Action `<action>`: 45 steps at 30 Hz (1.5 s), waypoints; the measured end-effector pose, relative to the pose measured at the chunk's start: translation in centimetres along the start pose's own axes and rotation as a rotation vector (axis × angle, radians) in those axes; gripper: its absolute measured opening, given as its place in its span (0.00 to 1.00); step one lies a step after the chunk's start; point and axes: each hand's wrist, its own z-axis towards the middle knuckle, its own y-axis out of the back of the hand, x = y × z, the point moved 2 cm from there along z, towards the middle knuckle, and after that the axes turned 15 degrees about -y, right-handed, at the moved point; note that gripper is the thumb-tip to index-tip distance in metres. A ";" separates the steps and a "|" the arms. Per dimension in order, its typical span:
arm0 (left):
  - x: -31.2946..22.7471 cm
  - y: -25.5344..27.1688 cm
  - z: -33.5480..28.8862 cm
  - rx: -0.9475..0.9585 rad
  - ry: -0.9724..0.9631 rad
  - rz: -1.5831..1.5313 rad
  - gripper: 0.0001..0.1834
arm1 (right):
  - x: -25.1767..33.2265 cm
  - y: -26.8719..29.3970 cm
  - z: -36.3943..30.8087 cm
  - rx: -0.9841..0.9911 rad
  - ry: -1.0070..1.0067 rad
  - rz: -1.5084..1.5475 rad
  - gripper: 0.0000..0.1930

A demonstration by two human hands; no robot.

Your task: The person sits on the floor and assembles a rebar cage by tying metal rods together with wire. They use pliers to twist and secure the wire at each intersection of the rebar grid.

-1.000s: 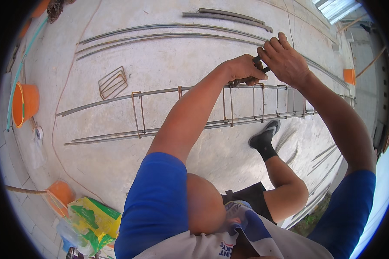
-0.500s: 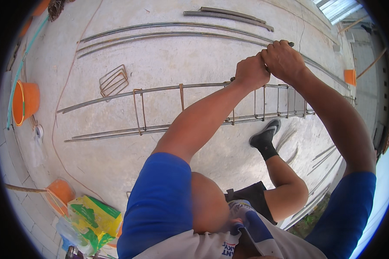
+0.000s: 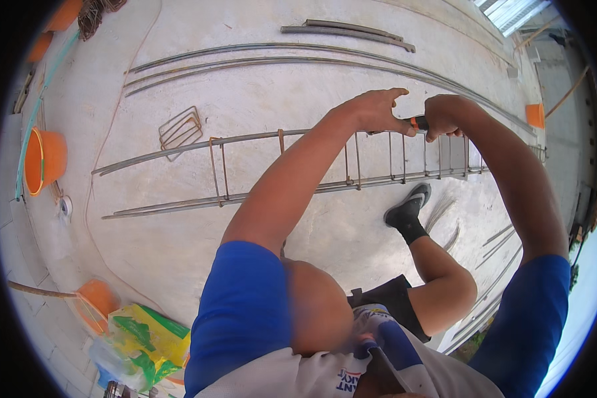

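A rebar cage (image 3: 245,136) of long grey bars and rusty rectangular stirrups (image 3: 219,169) lies across the floor in front of me. Over its far bars, my right hand (image 3: 448,114) is closed round a hand tool with a black and orange handle (image 3: 418,122); its working end is hidden, so I cannot tell its exact kind. My left hand (image 3: 380,111) is beside it, fingers apart and thumb near the handle's end. I cannot tell whether that thumb touches the tool or a bar.
Beyond the cage lie loose steel bars (image 3: 265,60) and two short dark lengths (image 3: 345,31). Some bent stirrups (image 3: 180,130) rest at the left. Orange buckets (image 3: 54,159) and a yellow-green sack (image 3: 149,335) stand leftward; another orange bucket (image 3: 535,115) is far right.
My hands were together above the cage's far bars. They have come apart and lower: the left has loosened its fist and spread its fingers, while the right keeps the tool.
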 end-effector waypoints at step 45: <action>3.7 -13.3 -65.7 -0.380 1.333 -0.131 0.18 | 14.8 -7.8 -14.3 -1.003 0.388 0.045 0.07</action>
